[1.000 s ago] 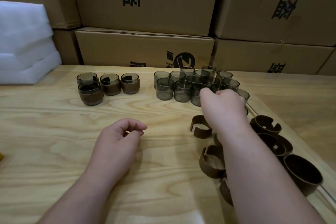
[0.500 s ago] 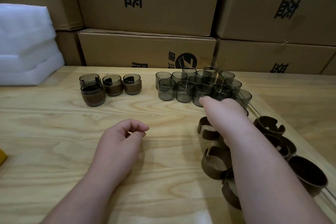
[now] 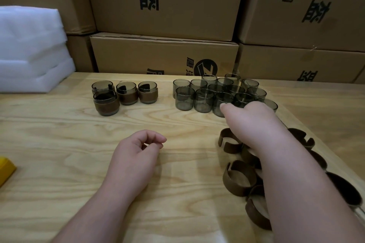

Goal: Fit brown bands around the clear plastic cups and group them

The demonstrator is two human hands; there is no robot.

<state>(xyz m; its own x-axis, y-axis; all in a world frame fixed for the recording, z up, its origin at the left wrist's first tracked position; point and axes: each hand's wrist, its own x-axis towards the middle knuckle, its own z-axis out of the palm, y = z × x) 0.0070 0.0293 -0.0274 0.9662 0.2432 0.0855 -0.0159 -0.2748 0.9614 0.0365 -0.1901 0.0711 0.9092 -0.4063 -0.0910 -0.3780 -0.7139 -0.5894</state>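
The bench (image 3: 59, 144) is pale wood with a broad wavy grain, matt and smooth. At its far middle stands a tight cluster of clear plastic cups (image 3: 217, 94), short smoky-grey cylinders with open tops, nothing inside them, packed wall to wall in several rows. To their left, well apart, stands a group of four banded cups (image 3: 122, 94), each wrapped low on its wall by a dull brown strip that leaves the rim bare; three stand in a row and the fourth just in front of the leftmost. Along the right side of the bench lie loose brown bands (image 3: 239, 179), split rings of stiff, leathery-looking material, some with notched ends, lying in an untidy heap that runs toward the near edge.

The right hand (image 3: 250, 120) reaches forward over the bands, knuckles up, forearm crossing the heap; its fingers (image 3: 225, 107) meet the front cups of the cluster, but whether they grip one cannot be told, for the hand covers them. The left hand (image 3: 136, 152) rests on the bare wood near the middle, fingers loosely curled inward and holding nothing.

Behind the bench stand stacked cardboard boxes (image 3: 164, 55) printed in black, with white foam sheets (image 3: 31, 51) piled at the far left. A yellow object (image 3: 6, 169) shows at the left edge.
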